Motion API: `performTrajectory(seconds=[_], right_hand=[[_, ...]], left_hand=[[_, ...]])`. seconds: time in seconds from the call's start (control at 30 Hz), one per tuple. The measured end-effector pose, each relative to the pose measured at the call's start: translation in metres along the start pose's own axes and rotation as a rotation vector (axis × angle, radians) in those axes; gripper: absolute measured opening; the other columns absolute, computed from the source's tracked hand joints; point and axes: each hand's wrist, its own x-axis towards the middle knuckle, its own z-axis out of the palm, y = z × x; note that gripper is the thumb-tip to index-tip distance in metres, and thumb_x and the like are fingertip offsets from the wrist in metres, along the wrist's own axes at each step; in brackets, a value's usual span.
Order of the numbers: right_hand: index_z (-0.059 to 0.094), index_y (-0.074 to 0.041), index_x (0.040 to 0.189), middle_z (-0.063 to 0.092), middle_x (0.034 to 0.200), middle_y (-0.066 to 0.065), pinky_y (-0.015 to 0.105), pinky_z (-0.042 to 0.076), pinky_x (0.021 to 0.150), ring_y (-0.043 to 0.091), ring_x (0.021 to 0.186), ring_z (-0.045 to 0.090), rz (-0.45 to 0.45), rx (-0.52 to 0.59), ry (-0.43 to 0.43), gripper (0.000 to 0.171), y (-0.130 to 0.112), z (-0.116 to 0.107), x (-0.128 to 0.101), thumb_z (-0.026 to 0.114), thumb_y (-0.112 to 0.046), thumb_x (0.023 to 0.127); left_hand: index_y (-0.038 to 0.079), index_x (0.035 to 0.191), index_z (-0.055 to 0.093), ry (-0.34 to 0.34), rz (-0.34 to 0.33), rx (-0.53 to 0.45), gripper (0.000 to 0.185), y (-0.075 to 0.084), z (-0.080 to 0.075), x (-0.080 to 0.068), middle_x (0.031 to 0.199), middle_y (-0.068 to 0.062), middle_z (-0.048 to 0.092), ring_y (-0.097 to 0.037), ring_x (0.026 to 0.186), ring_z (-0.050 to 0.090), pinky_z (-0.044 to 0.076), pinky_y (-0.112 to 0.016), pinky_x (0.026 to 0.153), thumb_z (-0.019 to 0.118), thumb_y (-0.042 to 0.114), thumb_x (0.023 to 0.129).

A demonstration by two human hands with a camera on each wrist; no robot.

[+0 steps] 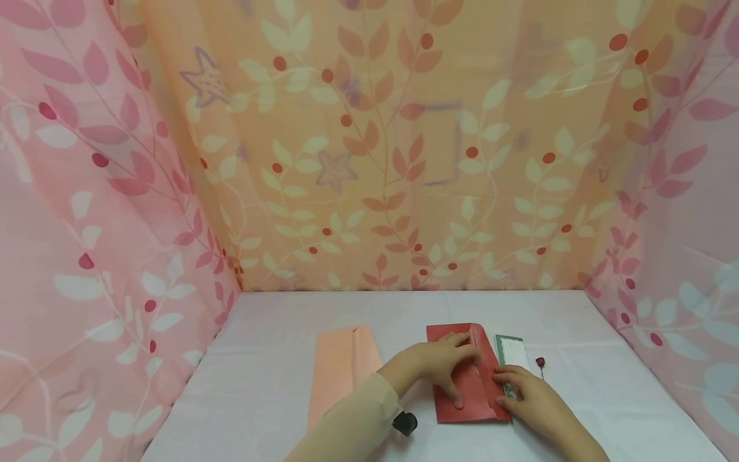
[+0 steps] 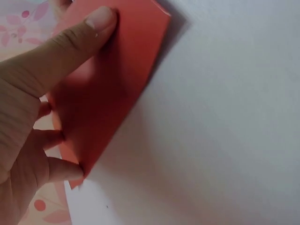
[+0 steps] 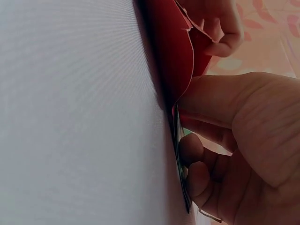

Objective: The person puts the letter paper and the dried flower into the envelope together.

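A red envelope [image 1: 462,391] lies on the white table with its long flap toward the right. My left hand [image 1: 450,362] rests spread across it, thumb low on the front and fingertips at the flap. In the left wrist view the thumb presses the red paper, and several fingertips touch the envelope's edge. My right hand [image 1: 537,401] pinches the flap's right edge between thumb and index finger, its other fingers curled over a thin stack of cards [image 3: 180,159]. The top green-bordered card [image 1: 512,351] is partly hidden by that hand.
Left of the red envelope lies a peach envelope [image 1: 331,369], partly covered by the left sleeve [image 1: 352,423]. A small dark red rose [image 1: 540,362] on a thin stem lies right of the cards. Below the left wrist shows a black object [image 1: 405,423]. Patterned curtains [image 1: 375,192] surround the table.
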Motion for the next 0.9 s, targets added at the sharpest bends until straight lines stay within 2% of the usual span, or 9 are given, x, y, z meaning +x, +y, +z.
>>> performTrajectory(seconds=[0.17,0.33,0.57,0.7,0.8,0.9], right_hand=[[0.074,-0.014,0.12,0.065,0.135,0.006,0.061,0.047,0.102,0.035,0.127,0.06,0.007,0.002,-0.006,0.045,0.0,-0.004,-0.002,0.083,-0.039,0.083],[0.073,-0.014,0.121,0.064,0.136,0.005,0.061,0.046,0.103,0.035,0.128,0.059,0.005,0.013,-0.014,0.045,0.003,-0.002,-0.001,0.082,-0.039,0.084],[0.073,-0.015,0.12,0.063,0.135,0.0,0.058,0.048,0.102,0.03,0.126,0.061,-0.01,-0.004,-0.012,0.043,0.003,0.002,-0.001,0.082,-0.039,0.085],[0.073,-0.015,0.121,0.063,0.135,0.0,0.056,0.049,0.102,0.029,0.126,0.061,-0.037,-0.037,0.009,0.042,0.002,0.001,0.0,0.081,-0.038,0.086],[0.073,-0.015,0.122,0.063,0.136,0.0,0.055,0.05,0.101,0.028,0.125,0.062,-0.053,-0.059,0.014,0.043,0.001,0.001,0.001,0.08,-0.038,0.087],[0.072,-0.015,0.123,0.062,0.136,-0.001,0.054,0.05,0.1,0.027,0.125,0.062,-0.054,-0.066,0.006,0.043,0.001,0.002,0.002,0.08,-0.04,0.088]], left_hand=[[0.041,0.134,0.043,0.022,0.039,0.005,0.087,0.0,-0.003,-0.005,0.169,0.005,0.017,-0.014,0.155,0.019,0.045,-0.034,0.11,0.09,0.064,0.064],[0.039,0.137,0.041,0.066,0.038,-0.005,0.093,-0.004,0.002,-0.007,0.169,0.001,0.017,-0.015,0.155,0.02,0.044,-0.031,0.11,0.09,0.065,0.063],[0.04,0.136,0.041,0.108,0.012,-0.104,0.091,-0.008,0.009,-0.014,0.17,0.0,0.012,-0.017,0.153,0.025,0.049,-0.03,0.104,0.092,0.059,0.063],[0.041,0.14,0.037,0.09,-0.015,-0.165,0.09,-0.01,0.01,-0.016,0.17,0.003,0.013,-0.018,0.155,0.023,0.047,-0.032,0.107,0.092,0.051,0.07],[0.041,0.142,0.036,0.075,-0.024,-0.169,0.088,-0.011,0.009,-0.017,0.169,0.005,0.017,-0.02,0.157,0.019,0.043,-0.036,0.113,0.091,0.047,0.073],[0.041,0.141,0.037,0.073,-0.025,-0.152,0.087,-0.012,0.007,-0.018,0.169,0.005,0.019,-0.021,0.157,0.02,0.042,-0.038,0.114,0.091,0.048,0.073]])
